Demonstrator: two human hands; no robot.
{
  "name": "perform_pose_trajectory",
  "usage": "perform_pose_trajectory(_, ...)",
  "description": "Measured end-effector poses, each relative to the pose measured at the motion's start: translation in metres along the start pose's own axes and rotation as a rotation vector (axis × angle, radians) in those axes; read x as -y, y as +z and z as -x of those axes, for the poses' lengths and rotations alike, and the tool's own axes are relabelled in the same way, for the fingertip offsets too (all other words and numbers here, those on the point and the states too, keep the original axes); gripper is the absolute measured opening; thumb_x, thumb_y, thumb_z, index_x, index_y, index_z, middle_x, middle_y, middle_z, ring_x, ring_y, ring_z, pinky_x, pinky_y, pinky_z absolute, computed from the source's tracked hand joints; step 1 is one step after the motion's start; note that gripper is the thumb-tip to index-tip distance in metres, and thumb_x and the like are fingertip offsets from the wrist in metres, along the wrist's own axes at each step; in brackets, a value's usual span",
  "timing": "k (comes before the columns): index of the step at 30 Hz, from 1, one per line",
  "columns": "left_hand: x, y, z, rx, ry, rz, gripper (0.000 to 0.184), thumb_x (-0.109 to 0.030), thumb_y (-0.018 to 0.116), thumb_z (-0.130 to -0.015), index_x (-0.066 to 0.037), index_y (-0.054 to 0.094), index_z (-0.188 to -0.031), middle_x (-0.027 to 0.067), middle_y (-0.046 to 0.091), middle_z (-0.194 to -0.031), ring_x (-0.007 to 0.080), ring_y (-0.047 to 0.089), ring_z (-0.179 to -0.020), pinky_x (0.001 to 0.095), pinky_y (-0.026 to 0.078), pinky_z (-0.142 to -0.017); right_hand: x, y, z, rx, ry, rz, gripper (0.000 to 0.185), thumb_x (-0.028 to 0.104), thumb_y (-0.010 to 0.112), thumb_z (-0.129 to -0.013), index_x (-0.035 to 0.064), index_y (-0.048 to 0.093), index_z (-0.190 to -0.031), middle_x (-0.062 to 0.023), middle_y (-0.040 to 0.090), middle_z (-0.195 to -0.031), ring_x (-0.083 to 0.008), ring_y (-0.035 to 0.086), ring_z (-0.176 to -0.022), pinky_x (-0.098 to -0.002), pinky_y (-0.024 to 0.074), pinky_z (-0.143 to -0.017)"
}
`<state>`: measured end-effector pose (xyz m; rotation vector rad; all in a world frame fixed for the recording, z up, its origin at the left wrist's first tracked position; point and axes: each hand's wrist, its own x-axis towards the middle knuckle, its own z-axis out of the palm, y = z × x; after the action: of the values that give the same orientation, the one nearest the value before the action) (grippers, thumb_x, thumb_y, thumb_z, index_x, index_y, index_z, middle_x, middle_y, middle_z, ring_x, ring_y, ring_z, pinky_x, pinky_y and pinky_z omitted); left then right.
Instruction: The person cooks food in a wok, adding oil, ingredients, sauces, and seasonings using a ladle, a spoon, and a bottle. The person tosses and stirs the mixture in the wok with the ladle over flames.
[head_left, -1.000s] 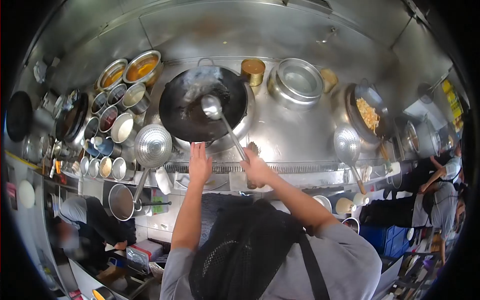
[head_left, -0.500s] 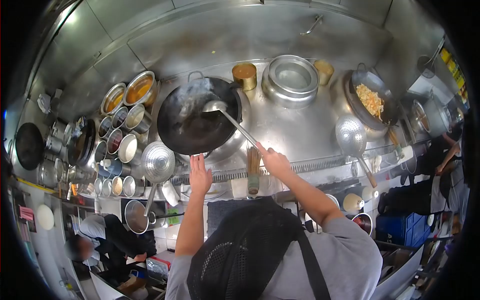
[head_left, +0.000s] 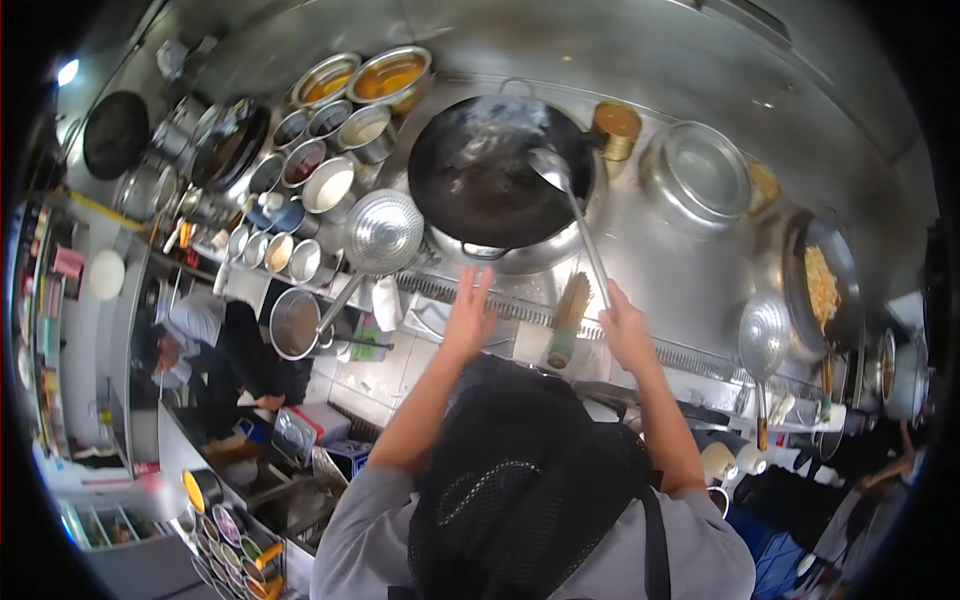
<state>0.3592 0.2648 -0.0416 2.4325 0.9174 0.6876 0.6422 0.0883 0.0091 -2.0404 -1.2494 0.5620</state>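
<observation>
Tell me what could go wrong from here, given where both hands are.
Burn: the bare left hand is close to the near handle of the wok, and the pale haze above suggests heat.

Knock: the right hand holds the ladle beside the bristle brush, so a sideways swing might catch it.

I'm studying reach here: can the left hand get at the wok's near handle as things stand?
Probably yes: the left hand points toward the near handle of the wok, nothing visible between them, and the ladle in the right hand is off to one side.
</observation>
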Motion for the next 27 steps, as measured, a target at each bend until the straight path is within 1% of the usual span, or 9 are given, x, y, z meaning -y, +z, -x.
perform_pose_trajectory(2, -0.003, 0.002, 0.048, 0.042, -0.066, 0.109, 0.059, -0.009, 0.069, -0.093, -0.004, 0.050, -0.149, 0.0284, 0.051, -0.147, 0.0453, 0.048, -0.138, 0.0475, 0.043, -0.114, 0.032, -0.018, -0.005, 0.091, 0.046, -0.059, 0.066, 0.014, 0.065, -0.098, 0.0090, 0.041, -0.159, -0.0192, 0.068, -0.084, -0.0367, 0.066, -0.064, -0.0455, 0.0572, -0.063)
perform_pose_trajectory(5, -0.024, -0.009, 0.115, 0.266, -0.234, 0.305, 0.024, -0.014, 0.069, -0.098, -0.004, 0.073, -0.119, 0.0160, 0.075, -0.113, 0.0333, 0.072, -0.108, 0.0414, 0.057, -0.095, 0.075, -0.034, -0.024, 0.426, 0.493, -0.721, 0.064, 0.019, 0.062, -0.104, 0.0087, 0.036, -0.161, -0.0031, 0.056, -0.075, -0.0099, 0.053, -0.054, -0.0284, 0.0453, -0.041)
perform_pose_trajectory(12, -0.038, -0.043, 0.212, 0.204, -0.670, 0.263, 0.038, -0.046, 0.068, -0.099, -0.009, 0.072, -0.093, 0.0103, 0.075, -0.086, 0.0316, 0.074, -0.081, 0.0422, 0.057, -0.070, 0.012, 0.088, -0.127, 0.314, 0.222, -0.424, 0.060, 0.021, 0.057, -0.106, 0.0108, 0.035, -0.161, -0.0099, 0.068, -0.093, -0.0181, 0.059, -0.058, -0.0348, 0.0603, -0.065)
perform_pose_trajectory(14, -0.042, -0.053, 0.239, 0.030, -0.730, 0.240, 0.035, -0.045, 0.065, -0.102, -0.011, 0.064, -0.095, 0.0114, 0.071, -0.077, 0.0356, 0.071, -0.075, 0.0474, 0.054, -0.069, -0.018, 0.117, -0.103, 0.070, -0.409, 0.166, 0.061, 0.018, 0.051, -0.105, -0.0044, 0.032, -0.159, -0.0309, 0.046, -0.155, -0.0434, 0.044, -0.144, -0.0465, 0.0198, -0.129)
perform_pose_trajectory(15, -0.039, -0.050, 0.255, -0.067, -0.754, 0.223, 0.031, -0.042, 0.063, -0.103, -0.011, 0.059, -0.098, 0.0115, 0.070, -0.077, 0.0358, 0.071, -0.075, 0.0484, 0.053, -0.068, -0.049, 0.115, -0.093, 0.046, -0.371, 0.091, 0.060, 0.023, 0.053, -0.104, -0.0023, 0.037, -0.156, -0.0267, 0.059, -0.133, -0.0413, 0.056, -0.121, -0.0486, 0.0339, -0.119)
perform_pose_trajectory(19, -0.040, -0.049, 0.281, -0.256, -0.857, 0.336, 0.018, -0.017, 0.055, -0.101, -0.011, 0.059, -0.117, 0.0124, 0.071, -0.083, 0.0351, 0.073, -0.080, 0.0480, 0.054, -0.069, 0.023, 0.029, -0.104, 0.542, 0.628, -0.799, 0.052, 0.029, 0.057, -0.106, 0.0104, 0.043, -0.153, -0.0022, 0.049, -0.070, -0.0083, 0.041, -0.048, -0.0278, 0.0341, -0.040)
perform_pose_trajectory(20, -0.035, -0.041, 0.284, -0.193, -0.816, 0.229, 0.024, -0.015, 0.055, -0.099, -0.011, 0.059, -0.123, 0.0125, 0.073, -0.090, 0.0346, 0.073, -0.086, 0.0467, 0.056, -0.072, 0.009, 0.014, -0.148, 0.745, 0.844, -0.954, 0.052, 0.027, 0.056, -0.107, 0.0120, 0.042, -0.154, -0.0016, 0.048, -0.071, -0.0057, 0.039, -0.049, -0.0254, 0.0333, -0.042)
perform_pose_trajectory(24, -0.011, -0.009, 0.291, -0.218, -0.639, 0.434, 0.024, -0.021, 0.057, -0.099, -0.012, 0.060, -0.122, 0.0146, 0.075, -0.094, 0.0380, 0.072, -0.087, 0.0496, 0.056, -0.075, 0.053, 0.054, -0.133, 0.529, 0.604, -1.413, 0.050, 0.023, 0.057, -0.105, 0.0134, 0.044, -0.153, 0.0004, 0.047, -0.071, -0.0046, 0.041, -0.051, -0.0260, 0.0345, -0.043)
perform_pose_trajectory(27, -0.006, -0.027, 0.321, -0.276, -0.691, 0.386, 0.022, -0.028, 0.059, -0.100, -0.012, 0.064, -0.115, 0.0151, 0.075, -0.091, 0.0398, 0.072, -0.086, 0.0516, 0.055, -0.075, 0.087, 0.113, -0.089, 0.311, 0.075, -0.148, 0.054, 0.016, 0.056, -0.102, 0.0135, 0.044, -0.155, -0.0001, 0.049, -0.072, -0.0060, 0.047, -0.053, -0.0271, 0.0385, -0.045)
